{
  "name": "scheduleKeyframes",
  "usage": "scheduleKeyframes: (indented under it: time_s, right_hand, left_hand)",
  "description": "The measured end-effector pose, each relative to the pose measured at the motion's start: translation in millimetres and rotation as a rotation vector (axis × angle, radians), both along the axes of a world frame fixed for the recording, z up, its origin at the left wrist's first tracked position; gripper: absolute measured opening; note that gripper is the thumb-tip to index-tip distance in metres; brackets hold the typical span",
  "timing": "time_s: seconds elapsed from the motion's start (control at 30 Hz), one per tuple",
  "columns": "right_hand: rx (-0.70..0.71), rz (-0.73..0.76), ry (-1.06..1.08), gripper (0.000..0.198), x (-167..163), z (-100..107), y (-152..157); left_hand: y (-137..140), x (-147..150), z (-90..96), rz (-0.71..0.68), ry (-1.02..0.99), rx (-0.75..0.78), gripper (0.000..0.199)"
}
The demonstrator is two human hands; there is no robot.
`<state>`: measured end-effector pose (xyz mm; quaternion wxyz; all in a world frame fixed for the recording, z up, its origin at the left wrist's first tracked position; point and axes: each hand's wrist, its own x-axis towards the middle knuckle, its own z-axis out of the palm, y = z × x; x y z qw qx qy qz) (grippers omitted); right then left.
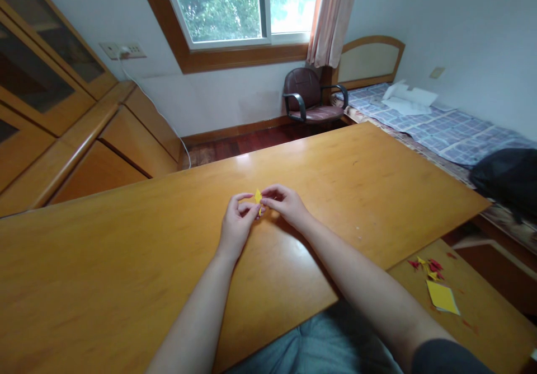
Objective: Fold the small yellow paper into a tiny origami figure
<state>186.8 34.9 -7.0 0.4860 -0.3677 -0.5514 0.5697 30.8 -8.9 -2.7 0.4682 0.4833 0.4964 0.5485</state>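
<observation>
Fingers of our left hand (pixel 237 227) and right hand (pixel 292 205) meet above the desk (pixel 126 262), nearly closed, with a small yellow paper (pixel 258 196) pinched between them. Our left thumb presses low on it while the left forefinger reaches toward its top; our right thumb and forefinger come together at its right edge. How firmly each tip grips, we cannot tell at this size. The paper stands roughly upright, pointed at the top, a little of its yellow showing again below our left thumb.

We judge the step in hand to be fine folding or shaping, with both hands sharing the one piece. The next move seems to call for a steady hold on the left and a light, exact pinch on the right, since so small and thin a piece could crease wrongly or tear.

To our right, on a lower board (pixel 403 276), lie small red and yellow pieces (pixel 434 265), with a yellow stack (pixel 442 297) just beside them.

We find no brand, label or writing that we can read: none on the stack, and none on the dark bag (pixel 505 178) on the bed (pixel 453 133).
</observation>
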Motion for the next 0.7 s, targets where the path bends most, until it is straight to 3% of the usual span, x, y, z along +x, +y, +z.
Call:
scheduleKeyframes:
  time_s: [0.33, 0.7]
  right_hand:
    - [0.012, -0.003, 0.020, 0.029, -0.8, -5.3, 2.6]
    - [0.055, -0.012, -0.054, 0.021, -0.2, 3.1, -4.8]
  left_hand:
    - [-1.9, 2.7, 1.3, 0.006, -0.004, 0.001, 0.044]
    - [-2.6, 4.3, -0.6, 0.010, -0.066, 0.009, 0.035]
